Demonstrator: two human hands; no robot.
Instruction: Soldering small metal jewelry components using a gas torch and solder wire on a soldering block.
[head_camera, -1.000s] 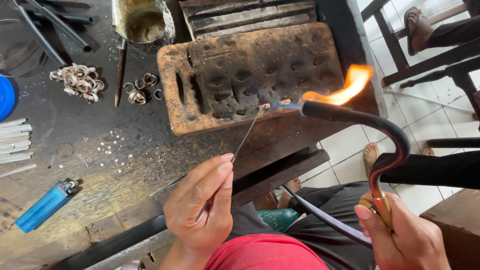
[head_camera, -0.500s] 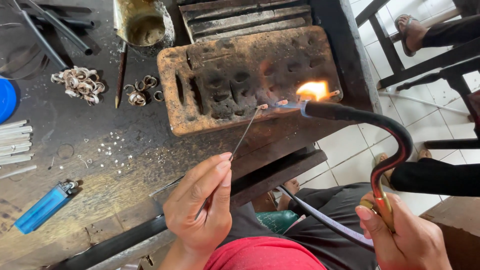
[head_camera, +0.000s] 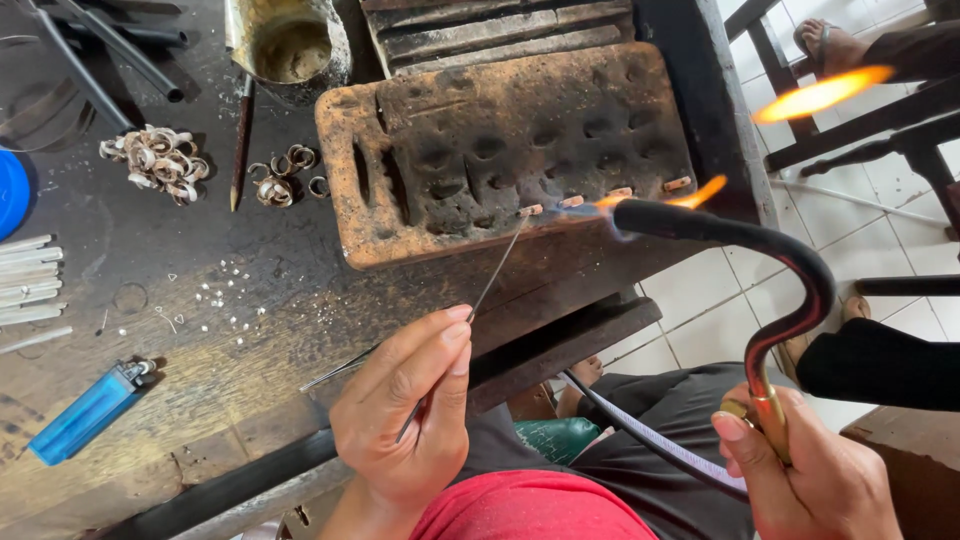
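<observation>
Torch and pick at the charred block, both hands closed on tools.

Left hand (head_camera: 405, 410) pinches a thin metal pick (head_camera: 495, 270), tip touching a small piece (head_camera: 530, 211) on the block's (head_camera: 450, 150) front edge. Right hand (head_camera: 815, 475) is wrapped round the torch (head_camera: 770, 290) handle; flame (head_camera: 690, 195) plays along that edge. Blue lighter (head_camera: 85, 412) lies on the table (head_camera: 150, 330).

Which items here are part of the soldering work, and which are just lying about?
In use: left hand holding thin pick; right hand holding curved torch; small metal pieces; charred soldering block.

Idle: blue lighter, coiled wire rings, crucible, metal strips.
</observation>
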